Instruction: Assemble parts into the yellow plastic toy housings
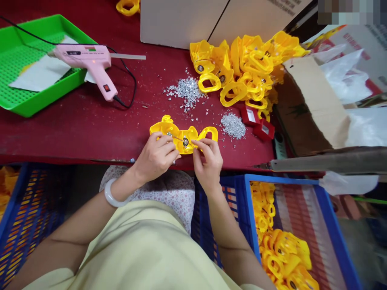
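A yellow plastic shell [186,149] with a ring-shaped end lies open side up at the table's front edge. Inside it are a small round metal part and thin wires. My left hand [157,156] rests on the shell's left part, its fingers bent together; their tips are partly hidden. On the right, my right hand [208,161] pinches at the wires near the ring end with thumb and forefinger. What exactly lies between those fingertips is too small to tell.
A pink glue gun [87,60] leans on a green tray [45,98]. Behind the shell are silver screw piles [188,92] [233,125], yellow shells [254,60] and red boxes [263,129]. Cardboard stands at the back; a blue crate [332,229] is low right.
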Tool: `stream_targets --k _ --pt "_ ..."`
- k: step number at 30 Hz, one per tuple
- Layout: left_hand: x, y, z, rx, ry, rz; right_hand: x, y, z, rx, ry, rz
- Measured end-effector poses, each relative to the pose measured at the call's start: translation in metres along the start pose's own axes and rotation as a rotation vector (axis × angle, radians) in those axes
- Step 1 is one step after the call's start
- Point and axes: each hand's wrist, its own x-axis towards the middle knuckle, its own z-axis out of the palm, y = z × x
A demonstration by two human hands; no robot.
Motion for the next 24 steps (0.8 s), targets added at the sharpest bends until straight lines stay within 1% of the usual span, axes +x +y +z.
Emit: stream_targets --k 2,4,7,9,11,14,16,19,24 --pt "0.0 0.0 -0.001 0.004 0.0 0.005 0.004 -0.002 0.001 0.053 -0.078 0.02" --pt "0.0 0.001 -0.002 0.003 0.015 -0.002 0.008 -0.002 0.002 0.046 -0.144 0.016" --pt "0.0 0.002 -0.003 0.003 0.037 -0.014 0.01 0.001 0.002 -0.025 -0.192 -0.051" --pt "0.0 0.002 -0.004 0.003 0.018 0.0 0.01 0.003 0.001 -0.047 -0.218 -0.101" --pt "0.0 0.002 -0.003 -0.009 -0.015 0.017 0.008 0.005 -0.002 -0.018 -0.206 -0.103" --pt "0.0 0.002 -0.002 -0.036 -0.036 0.01 0.003 0.006 -0.009 0.017 -0.086 -0.044" --pt "0.001 0.001 -0.002 -0.037 -0.032 0.01 0.0 0.007 -0.012 -0.013 -0.035 -0.033" --pt "0.001 0.002 -0.001 -0.009 -0.026 0.025 -0.003 0.009 -0.012 -0.062 -0.07 -0.067" --pt "0.0 0.003 -0.001 0.029 -0.032 0.04 -0.002 0.011 -0.004 -0.179 -0.139 -0.124"
